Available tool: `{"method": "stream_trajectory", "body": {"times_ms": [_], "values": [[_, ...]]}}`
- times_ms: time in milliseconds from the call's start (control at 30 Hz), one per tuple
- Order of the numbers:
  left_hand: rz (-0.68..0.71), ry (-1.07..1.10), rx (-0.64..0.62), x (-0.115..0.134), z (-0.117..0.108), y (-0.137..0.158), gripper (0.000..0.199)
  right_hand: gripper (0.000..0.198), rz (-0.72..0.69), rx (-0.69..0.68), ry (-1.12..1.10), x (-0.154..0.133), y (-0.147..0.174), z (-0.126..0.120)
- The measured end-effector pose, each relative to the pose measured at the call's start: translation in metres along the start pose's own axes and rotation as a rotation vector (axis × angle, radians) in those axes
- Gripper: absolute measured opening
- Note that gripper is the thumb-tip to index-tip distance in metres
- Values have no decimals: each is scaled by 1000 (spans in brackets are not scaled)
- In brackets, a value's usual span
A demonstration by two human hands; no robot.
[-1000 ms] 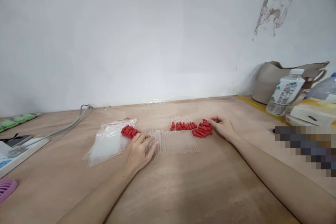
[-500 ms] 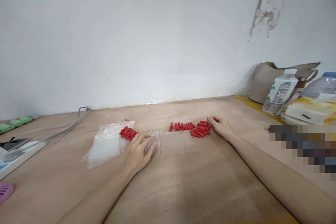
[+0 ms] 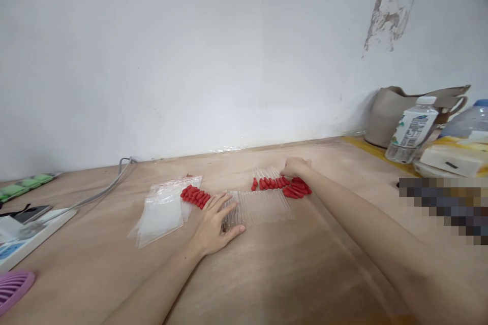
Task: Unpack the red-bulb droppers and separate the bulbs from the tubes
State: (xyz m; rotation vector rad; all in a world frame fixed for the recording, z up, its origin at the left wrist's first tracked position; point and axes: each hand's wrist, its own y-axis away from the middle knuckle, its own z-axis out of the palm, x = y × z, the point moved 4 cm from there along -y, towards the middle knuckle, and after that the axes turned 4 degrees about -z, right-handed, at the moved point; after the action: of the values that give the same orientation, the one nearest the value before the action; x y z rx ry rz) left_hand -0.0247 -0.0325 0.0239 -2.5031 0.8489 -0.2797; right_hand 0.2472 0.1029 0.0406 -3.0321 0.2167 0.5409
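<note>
Clear thin glass tubes point(image 3: 263, 207) lie side by side in a wide row on the table. My left hand point(image 3: 215, 223) rests at the row's left end, fingers spread over the tubes. Beside it, a heap of red rubber bulbs point(image 3: 195, 196) sits partly on clear zip bags point(image 3: 162, 213). Behind the row are droppers with red bulbs point(image 3: 271, 183), their glass stems pointing to the wall. My right hand point(image 3: 296, 166) is at the right side of these stems, its fingers curled in and partly hidden. More red bulbs point(image 3: 297, 189) lie just below that hand.
A grey cable point(image 3: 102, 193) runs to a white power strip point(image 3: 41, 228) at left, near a purple slotted object point(image 3: 15, 289). At right stand a brown bag point(image 3: 381, 117), a bottle point(image 3: 412, 132) and a yellow-white pack point(image 3: 453, 160). A wall closes off the back.
My right hand has moved left and away from me, from the right of the red bulbs to behind them. My left hand stays on the tubes, its thumb farther out. The view has shifted slightly.
</note>
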Motion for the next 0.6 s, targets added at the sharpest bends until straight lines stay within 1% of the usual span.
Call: {"method": "stream_trajectory", "body": {"times_ms": [67, 133, 267, 333, 400, 500, 600], "values": [[18, 18, -50, -2, 4, 1, 48, 14, 27, -58, 41, -2, -6, 6], [25, 35, -69, -4, 6, 1, 45, 14, 36, -99, 72, -2, -10, 11], [31, 58, -42, -5, 4, 2, 37, 14, 26, -151, 112, -4, -13, 17], [37, 60, -13, -5, 1, 3, 36, 14, 25, -154, 122, -7, -12, 15], [33, 54, 19, -5, -2, 5, 36, 14, 23, -134, 121, -12, -8, 7], [19, 46, 67, -6, -6, 6, 38, 14, -20, -67, 90, -23, 4, -14], [-10, 52, 108, -7, -7, 5, 40, 22, -157, 38, 16, -33, 33, -34]]}}
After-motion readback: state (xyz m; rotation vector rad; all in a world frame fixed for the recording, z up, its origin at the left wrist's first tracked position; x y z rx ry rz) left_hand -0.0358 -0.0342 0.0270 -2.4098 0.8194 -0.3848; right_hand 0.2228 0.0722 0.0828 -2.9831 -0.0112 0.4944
